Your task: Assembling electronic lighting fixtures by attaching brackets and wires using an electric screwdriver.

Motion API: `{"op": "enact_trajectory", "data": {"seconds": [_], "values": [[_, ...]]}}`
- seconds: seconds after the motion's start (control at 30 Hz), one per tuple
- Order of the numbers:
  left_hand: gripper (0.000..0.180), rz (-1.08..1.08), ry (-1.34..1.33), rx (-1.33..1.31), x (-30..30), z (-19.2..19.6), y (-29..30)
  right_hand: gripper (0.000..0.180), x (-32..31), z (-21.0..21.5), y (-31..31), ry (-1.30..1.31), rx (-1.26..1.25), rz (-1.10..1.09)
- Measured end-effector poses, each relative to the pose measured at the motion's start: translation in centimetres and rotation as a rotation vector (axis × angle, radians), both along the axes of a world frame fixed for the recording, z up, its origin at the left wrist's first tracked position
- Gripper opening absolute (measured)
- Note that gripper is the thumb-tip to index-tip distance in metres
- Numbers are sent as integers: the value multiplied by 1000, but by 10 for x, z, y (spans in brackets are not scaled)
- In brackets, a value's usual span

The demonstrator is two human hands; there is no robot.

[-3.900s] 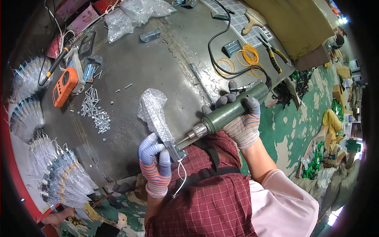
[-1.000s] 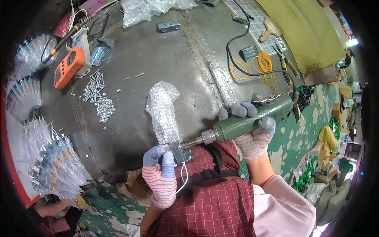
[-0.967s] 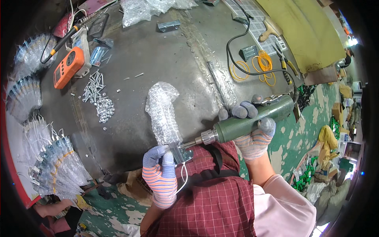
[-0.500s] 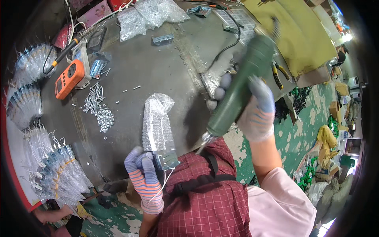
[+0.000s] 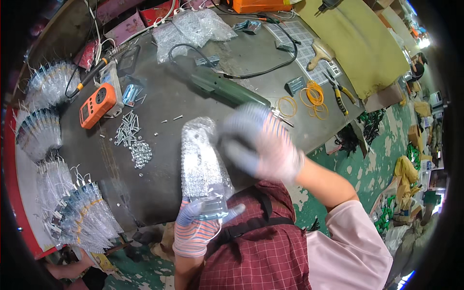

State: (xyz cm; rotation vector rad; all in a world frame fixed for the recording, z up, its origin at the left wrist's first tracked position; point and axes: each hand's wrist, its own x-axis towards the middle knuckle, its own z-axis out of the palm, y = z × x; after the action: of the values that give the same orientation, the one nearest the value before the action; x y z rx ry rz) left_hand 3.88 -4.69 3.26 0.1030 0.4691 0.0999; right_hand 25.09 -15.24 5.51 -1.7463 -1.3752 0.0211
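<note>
Driver (image 5: 227, 88) lies on the bench (image 5: 159, 193), let go; 0.5 s ago the right hand held it over the part. Right hand (image 5: 258, 142), blurred, hovers empty with fingers loosely spread. Left hand (image 5: 200, 224) pinches the metal part (image 5: 211, 209) in its bubble bag (image 5: 200, 159) at the bench edge. Fastening looks done; bagging likely remains.

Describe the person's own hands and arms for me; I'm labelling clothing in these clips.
Both hands wear knitted work gloves with fine stripes. The left hand has bluish-purple fingers and a pink-striped cuff. The right hand is blurred, pale with reddish stripes. The right arm has a short pale pink sleeve; the forearms are otherwise uncovered.
</note>
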Motion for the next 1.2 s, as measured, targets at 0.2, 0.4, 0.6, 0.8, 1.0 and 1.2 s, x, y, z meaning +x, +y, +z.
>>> {"op": "enact_trajectory", "data": {"seconds": [0.2, 0.4, 0.6, 0.8, 1.0, 1.2], "values": [[69, -117, 105, 786, 0, 5, -10, 26, -57, -18, 4, 6, -26, 56], [78, 167, 24, 738, -11, -14, -13, 21, -81, -30, -12, 168, 58, 170], [52, 259, 246, 648, -2, -19, -11, 18, -57, -24, -40, 220, 29, 455], [50, 204, 130, 671, -8, -30, 14, 18, 65, -25, -110, -130, -333, -574], [56, 195, 132, 603, -8, -29, 12, 18, 97, -46, -114, -315, -578, -446], [58, 233, 117, 614, -14, -29, 16, 15, 109, -17, -109, -38, -389, -542]]}}
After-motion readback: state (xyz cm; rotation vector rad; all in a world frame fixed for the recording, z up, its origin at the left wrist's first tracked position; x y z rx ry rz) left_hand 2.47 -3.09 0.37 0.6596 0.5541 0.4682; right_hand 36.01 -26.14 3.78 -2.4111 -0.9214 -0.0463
